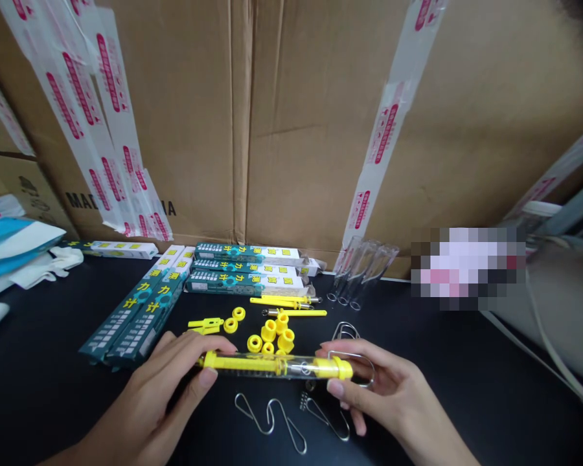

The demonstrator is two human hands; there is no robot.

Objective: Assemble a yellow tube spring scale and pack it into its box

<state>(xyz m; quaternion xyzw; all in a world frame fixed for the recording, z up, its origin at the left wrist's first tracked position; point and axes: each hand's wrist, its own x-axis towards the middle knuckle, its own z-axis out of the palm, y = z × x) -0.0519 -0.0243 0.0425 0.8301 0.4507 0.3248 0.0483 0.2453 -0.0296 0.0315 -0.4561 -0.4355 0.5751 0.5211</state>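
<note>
Both my hands hold a clear tube with yellow inner part and yellow end caps (272, 365), level above a black table (466, 382). My left hand (165, 395) pinches the tube's left end. My right hand (383, 388) grips the right yellow cap, where a wire loop (364, 369) hangs. Under the tube lie bent wire hooks (272, 417) and a small spring (304, 400). Just beyond it sit several yellow caps and rings (272, 333).
Several teal and white boxes (140, 314) lie at left and centre back. Yellow rods (286, 304) and empty clear tubes (362, 272) lie behind the caps. Taped cardboard cartons (282, 129) wall the back. White and blue packaging (14, 252) sits far left.
</note>
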